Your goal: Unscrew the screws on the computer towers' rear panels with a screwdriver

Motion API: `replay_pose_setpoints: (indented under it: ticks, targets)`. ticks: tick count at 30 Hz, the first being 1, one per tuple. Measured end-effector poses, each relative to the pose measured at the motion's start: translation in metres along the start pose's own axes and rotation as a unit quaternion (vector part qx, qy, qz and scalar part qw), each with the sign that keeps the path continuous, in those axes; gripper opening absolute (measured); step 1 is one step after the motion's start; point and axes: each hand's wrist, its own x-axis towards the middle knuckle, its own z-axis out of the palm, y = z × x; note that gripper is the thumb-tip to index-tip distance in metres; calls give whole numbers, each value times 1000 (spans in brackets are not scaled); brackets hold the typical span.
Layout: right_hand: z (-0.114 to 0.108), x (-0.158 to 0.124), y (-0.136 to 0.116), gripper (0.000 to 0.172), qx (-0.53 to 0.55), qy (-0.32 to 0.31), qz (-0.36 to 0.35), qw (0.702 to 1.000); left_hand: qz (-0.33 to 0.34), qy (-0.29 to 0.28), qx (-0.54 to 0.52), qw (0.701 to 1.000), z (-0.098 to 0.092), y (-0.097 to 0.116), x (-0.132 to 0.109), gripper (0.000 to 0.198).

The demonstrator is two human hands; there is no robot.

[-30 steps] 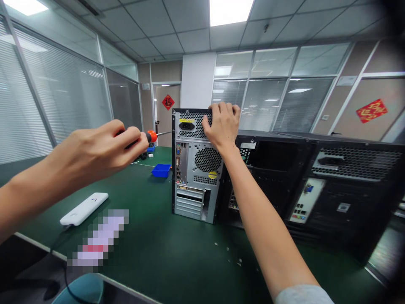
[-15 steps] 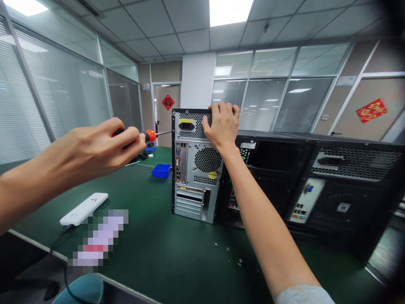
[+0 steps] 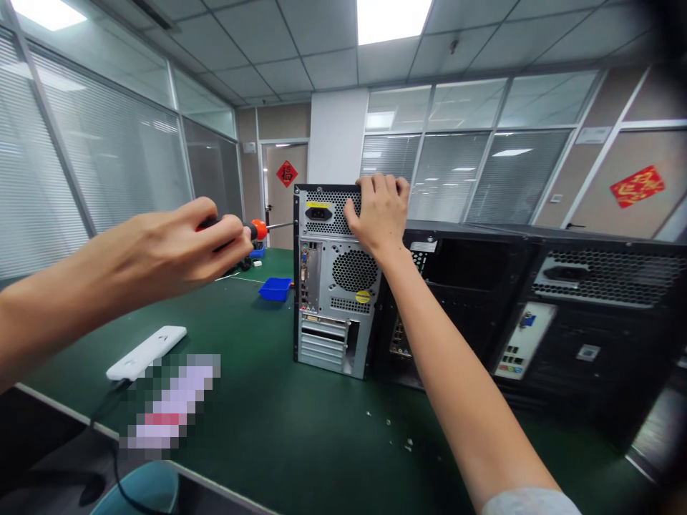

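An upright computer tower (image 3: pixel 333 300) stands on the green table (image 3: pixel 300 436), its grey rear panel facing me. My right hand (image 3: pixel 380 213) lies curled over the tower's top right corner, gripping it. My left hand (image 3: pixel 177 247) is closed around a screwdriver (image 3: pixel 257 229) with a black and orange handle. Its thin shaft points right and its tip meets the upper left edge of the tower's rear panel.
Two more black computer cases (image 3: pixel 472 300) (image 3: pixel 601 322) stand to the right of the tower. A small blue bin (image 3: pixel 274 288) sits behind it on the left. A white flat device (image 3: pixel 146 352) with a cable lies near the table's front left edge. A teal bucket (image 3: pixel 142 490) is below.
My left hand has shifted slightly on the screwdriver handle while the tip stays at the tower's edge. My right hand keeps its hold on the tower's top.
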Motion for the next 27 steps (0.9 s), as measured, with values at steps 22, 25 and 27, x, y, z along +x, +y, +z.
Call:
replay_pose_setpoints:
  ticks: [22,25,27]
  targets:
    - [-31,-79,-129,41,259,53,-92,960,7,39,-65,997,22,-7,-9,58]
    - [-28,-79,-141,38,254,91,-82,959,21,99,-38,994,24,-5,-8,54]
    - [-25,-78,-146,41,252,107,-98,957,35,164,-13,986,23,-2,-7,49]
